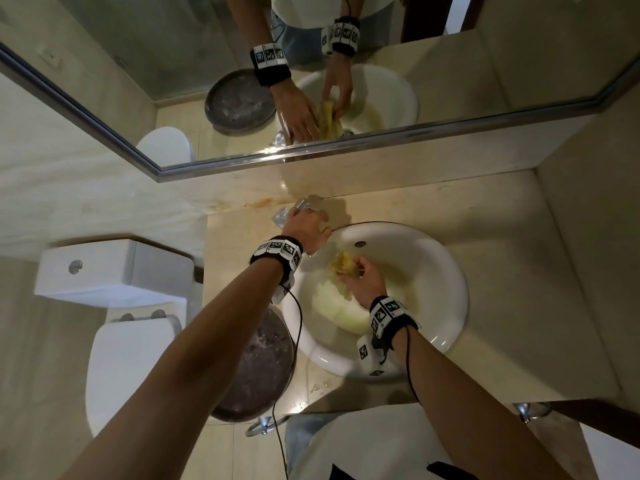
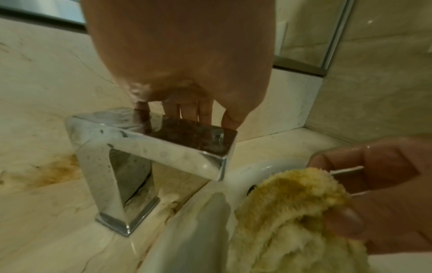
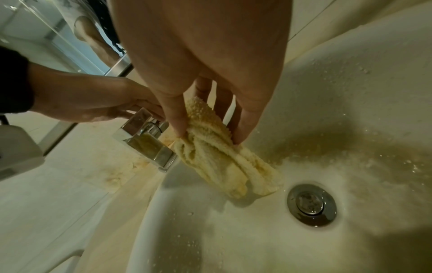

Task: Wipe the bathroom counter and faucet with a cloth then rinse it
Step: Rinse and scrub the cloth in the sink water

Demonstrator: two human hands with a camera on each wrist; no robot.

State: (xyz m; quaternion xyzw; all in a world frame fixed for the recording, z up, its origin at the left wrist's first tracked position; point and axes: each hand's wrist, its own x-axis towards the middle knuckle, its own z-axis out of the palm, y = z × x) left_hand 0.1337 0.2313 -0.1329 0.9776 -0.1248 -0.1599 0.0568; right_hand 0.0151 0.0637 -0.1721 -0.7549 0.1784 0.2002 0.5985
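1. Head view: we see our left hand [image 1: 304, 227] reaching over the chrome faucet [image 2: 149, 157] at the back of the counter [image 1: 502, 216], fingertips [image 2: 230, 118] resting on its flat top lever, fingers fairly straight.
2. Our right hand [image 1: 367, 277] pinches the bunched yellow cloth [image 3: 224, 157] between thumb and fingers, narrow and closed around it.
3. The cloth hangs inside the white sink [image 1: 446, 271], just beside the faucet spout and near the drain [image 3: 312, 205], below and right of the left hand.
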